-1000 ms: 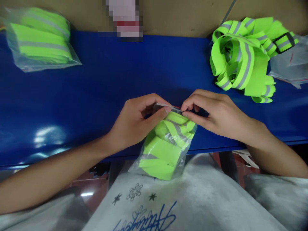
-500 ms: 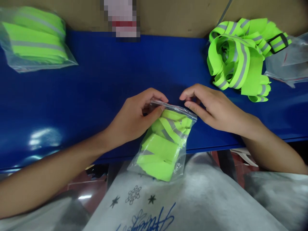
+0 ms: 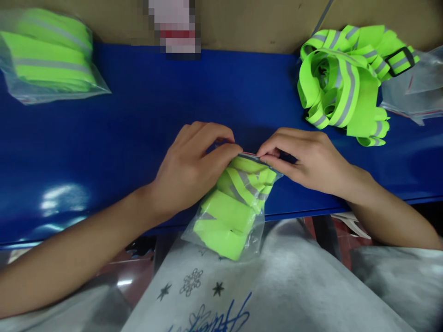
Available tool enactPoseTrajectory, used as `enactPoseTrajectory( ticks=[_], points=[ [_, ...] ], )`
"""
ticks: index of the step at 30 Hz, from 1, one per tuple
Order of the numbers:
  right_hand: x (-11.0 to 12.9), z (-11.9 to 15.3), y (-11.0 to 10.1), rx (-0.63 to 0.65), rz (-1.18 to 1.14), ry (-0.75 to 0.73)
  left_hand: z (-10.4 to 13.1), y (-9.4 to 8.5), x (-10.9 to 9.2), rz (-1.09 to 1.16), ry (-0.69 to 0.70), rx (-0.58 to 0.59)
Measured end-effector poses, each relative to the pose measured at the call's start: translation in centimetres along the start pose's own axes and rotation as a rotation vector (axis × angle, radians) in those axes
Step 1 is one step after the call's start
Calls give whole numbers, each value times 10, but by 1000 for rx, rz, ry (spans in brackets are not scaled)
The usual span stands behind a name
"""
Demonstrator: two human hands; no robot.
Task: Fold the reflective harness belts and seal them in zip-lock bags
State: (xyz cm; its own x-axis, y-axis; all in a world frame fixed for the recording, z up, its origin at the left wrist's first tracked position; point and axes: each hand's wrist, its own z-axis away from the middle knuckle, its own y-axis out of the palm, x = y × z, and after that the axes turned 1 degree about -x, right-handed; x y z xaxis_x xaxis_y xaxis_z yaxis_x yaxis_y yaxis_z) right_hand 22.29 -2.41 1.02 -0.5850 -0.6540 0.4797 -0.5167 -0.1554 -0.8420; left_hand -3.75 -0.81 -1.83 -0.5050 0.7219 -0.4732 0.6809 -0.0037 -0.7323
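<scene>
A clear zip bag with folded neon-yellow reflective strap inside hangs over the table's front edge, its zip end toward the back. My left hand pinches the zip edge on its left part, thumb along the top. My right hand pinches the same edge farther right, between thumb and fingertips. A short stretch of the zip with a red line shows between the two hands. The rest of the zip edge is partly hidden by my fingers.
On the blue table, another bag of folded yellow strap lies at the back left. Loose reflective straps with a black buckle are heaped at the right, beside clear bags. Cardboard stands along the back.
My right hand has come left and down from beside the bag onto its zip edge. My left hand has shifted its grip, thumb now higher along the edge.
</scene>
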Motion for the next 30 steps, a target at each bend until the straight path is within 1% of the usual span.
enactPoseTrajectory(
  ticks=[2,4,7,11,13,17,20,24,26,30],
  points=[
    [0,0,2,-8,-10,-42,2,-1,1,-119,148,-13],
    [0,-1,4,1,-10,-75,3,-3,1,-251,295,-55],
    [2,-1,3,37,20,-77,2,-6,2,-397,418,-86],
    [7,-1,0,74,153,-72,-1,-8,2,-470,475,-32],
    [8,0,-3,98,183,-43,-3,-9,1,-501,490,-3],
    [3,2,-15,198,29,42,-8,-8,-4,-604,548,6],
    [3,5,-27,262,-73,49,-8,-8,-8,-661,575,4],
    [10,7,-33,294,-140,33,-6,-9,-12,-654,602,1],
    [14,8,-33,302,-157,29,-6,-10,-13,-642,611,21],
    [17,9,-38,358,-208,33,-4,-12,-16,-563,636,41]
  ],
)
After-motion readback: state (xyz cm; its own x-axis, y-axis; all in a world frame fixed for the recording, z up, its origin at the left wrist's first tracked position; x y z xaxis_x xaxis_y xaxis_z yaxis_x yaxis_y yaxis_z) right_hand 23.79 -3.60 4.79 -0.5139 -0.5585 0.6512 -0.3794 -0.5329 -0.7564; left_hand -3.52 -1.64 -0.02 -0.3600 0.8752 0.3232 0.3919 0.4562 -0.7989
